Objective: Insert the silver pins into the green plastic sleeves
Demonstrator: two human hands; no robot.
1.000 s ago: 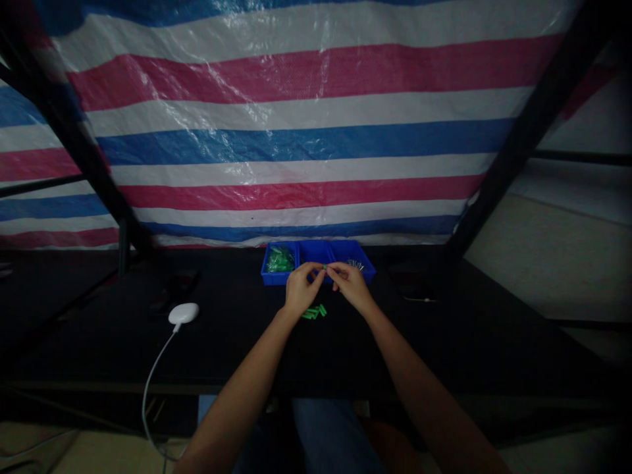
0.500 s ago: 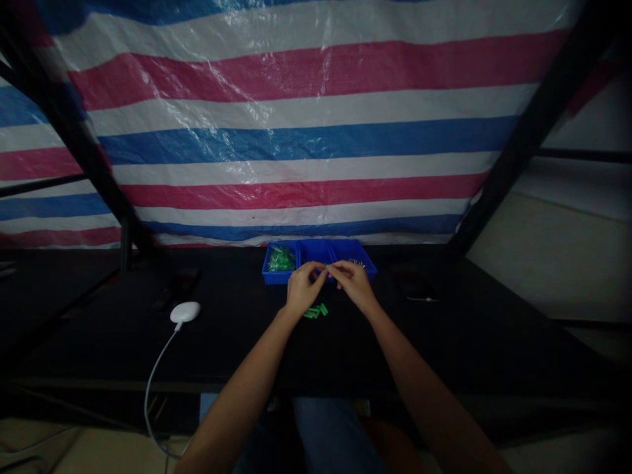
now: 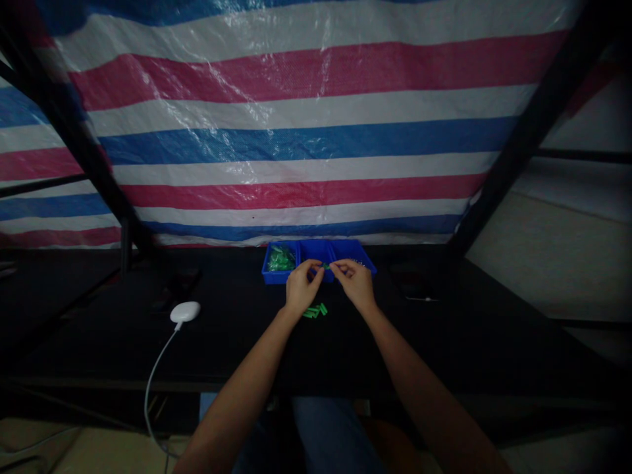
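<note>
My left hand (image 3: 303,288) pinches a small green plastic piece (image 3: 326,266) between thumb and fingertips. From the other side, my right hand (image 3: 356,283) is closed in a pinch at the piece's right end; anything else in those fingers is too small to make out. Both hands hover over the near edge of a blue three-compartment tray (image 3: 281,279). Short green plastic sticks (image 3: 314,312) lie loose on the black table below my left hand. A clear bag of similar green pieces (image 3: 281,259) fills the tray's left compartment, and small shiny bits (image 3: 356,263) lie in the right one.
A white rounded device (image 3: 185,311) with a white cable (image 3: 153,375) sits left on the table (image 3: 237,329). Dark flat objects lie left and right of the tray. Behind stands a striped plastic sheet (image 3: 296,145) between black posts.
My fingertips have drawn slightly apart, with the right hand moving a little to the right, so more of the green piece shows between them. The loose sticks stay put.
</note>
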